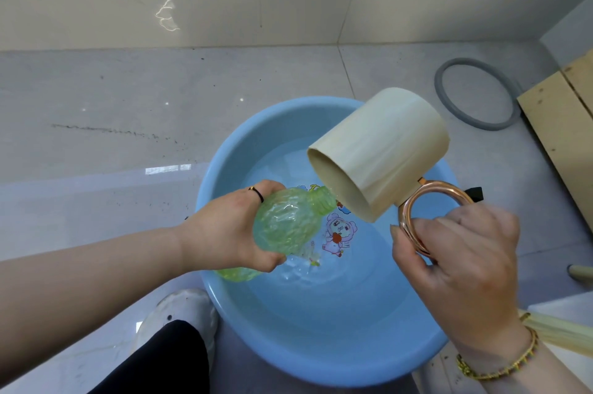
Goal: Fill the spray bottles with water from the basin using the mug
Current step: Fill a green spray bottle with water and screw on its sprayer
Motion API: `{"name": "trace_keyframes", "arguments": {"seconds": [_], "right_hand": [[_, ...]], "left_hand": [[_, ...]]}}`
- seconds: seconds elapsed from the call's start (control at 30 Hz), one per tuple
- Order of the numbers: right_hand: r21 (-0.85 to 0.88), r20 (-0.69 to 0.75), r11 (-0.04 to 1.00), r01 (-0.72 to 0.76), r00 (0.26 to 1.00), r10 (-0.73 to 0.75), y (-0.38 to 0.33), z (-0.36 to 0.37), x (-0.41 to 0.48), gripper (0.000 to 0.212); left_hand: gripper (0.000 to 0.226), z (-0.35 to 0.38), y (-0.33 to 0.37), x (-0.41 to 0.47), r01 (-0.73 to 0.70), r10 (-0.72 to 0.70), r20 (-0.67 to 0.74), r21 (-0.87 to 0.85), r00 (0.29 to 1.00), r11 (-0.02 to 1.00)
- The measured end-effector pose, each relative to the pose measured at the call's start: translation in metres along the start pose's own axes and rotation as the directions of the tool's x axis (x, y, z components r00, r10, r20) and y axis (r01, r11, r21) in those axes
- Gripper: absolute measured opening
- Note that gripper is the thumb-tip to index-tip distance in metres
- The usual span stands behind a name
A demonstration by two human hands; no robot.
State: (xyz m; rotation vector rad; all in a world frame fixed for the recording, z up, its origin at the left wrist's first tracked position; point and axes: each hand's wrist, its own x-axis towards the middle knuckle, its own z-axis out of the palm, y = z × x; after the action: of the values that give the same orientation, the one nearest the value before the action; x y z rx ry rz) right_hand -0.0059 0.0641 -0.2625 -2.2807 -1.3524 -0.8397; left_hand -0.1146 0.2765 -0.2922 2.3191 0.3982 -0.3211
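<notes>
My left hand grips a green translucent bottle with no cap, tilted so its open neck points up and right over the blue basin. My right hand holds a cream mug by its copper ring handle. The mug is tipped steeply, its rim right at the bottle's neck, and water runs from it onto the neck. Some water spills down into the basin, which holds water and has cartoon stickers on its bottom.
The basin sits on a grey tiled floor near a pale wall. A grey ring lies at the back right beside a wooden board. My white shoe and dark trouser leg are at the basin's near left edge.
</notes>
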Motion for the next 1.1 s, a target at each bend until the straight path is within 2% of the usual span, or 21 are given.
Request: {"name": "trace_keyframes", "arguments": {"seconds": [0.2,0.27,0.3,0.33,0.4,0.47,0.53,0.6,0.67,0.73,0.8,0.97,1.1], "right_hand": [[0.090,0.009,0.992,-0.092,0.996,0.091,-0.005,0.001,0.001,0.048],[0.149,0.074,0.968,-0.204,0.978,0.195,-0.008,0.002,0.001,0.051],[0.188,0.126,0.934,-0.305,0.950,0.285,-0.011,0.001,0.002,0.050],[0.247,0.198,0.865,-0.436,0.897,0.395,-0.013,0.000,0.003,0.049],[0.388,0.357,0.610,-0.691,0.723,0.592,-0.015,-0.006,0.007,0.045],[0.447,0.467,0.372,-0.813,0.567,0.679,-0.013,-0.010,0.009,0.033],[0.451,0.531,0.261,-0.853,0.492,0.690,-0.012,-0.015,0.011,0.038],[0.455,0.586,0.164,-0.876,0.432,0.685,-0.013,-0.020,0.015,0.033],[0.460,0.622,0.072,-0.885,0.378,0.686,-0.015,-0.033,0.026,0.041],[0.468,0.640,0.000,-0.884,0.339,0.690,-0.017,-0.047,0.043,0.039],[0.515,0.624,-0.036,-0.857,0.346,0.700,-0.018,-0.066,0.062,0.037],[0.601,0.550,-0.019,-0.799,0.396,0.735,-0.021,-0.126,0.088,0.037],[0.666,0.487,-0.058,-0.744,0.374,0.789,-0.018,-0.182,0.091,0.038]], "left_hand": [[0.093,0.000,-0.002,-0.002,-0.009,0.009,-0.008,-0.054,1.000,0.999],[0.088,0.000,-0.002,-0.003,-0.012,0.012,-0.008,-0.080,1.000,0.997],[0.081,0.000,-0.002,-0.003,-0.015,0.014,-0.009,-0.100,1.000,0.995],[0.073,0.000,-0.002,-0.004,-0.017,0.016,-0.013,-0.125,1.000,0.992],[0.062,-0.001,-0.003,-0.006,-0.016,0.011,-0.030,-0.178,0.999,0.984],[0.059,-0.001,-0.002,-0.010,-0.016,0.004,-0.060,-0.210,0.998,0.977],[0.061,-0.004,0.001,-0.015,-0.019,-0.008,-0.103,-0.256,0.995,0.967],[0.063,-0.011,0.007,-0.019,-0.023,-0.031,-0.153,-0.339,0.988,0.940],[0.064,-0.026,0.022,-0.025,-0.054,-0.031,-0.205,-0.398,0.978,0.916],[0.063,-0.041,0.039,-0.028,-0.089,-0.021,-0.253,-0.413,0.967,0.906],[0.059,-0.058,0.058,-0.036,-0.129,-0.016,-0.310,-0.441,0.950,0.888],[0.059,-0.096,0.112,-0.065,-0.269,0.045,-0.449,-0.449,0.892,0.852],[0.061,-0.112,0.157,-0.093,-0.340,0.060,-0.494,-0.500,0.867,0.796]]}}
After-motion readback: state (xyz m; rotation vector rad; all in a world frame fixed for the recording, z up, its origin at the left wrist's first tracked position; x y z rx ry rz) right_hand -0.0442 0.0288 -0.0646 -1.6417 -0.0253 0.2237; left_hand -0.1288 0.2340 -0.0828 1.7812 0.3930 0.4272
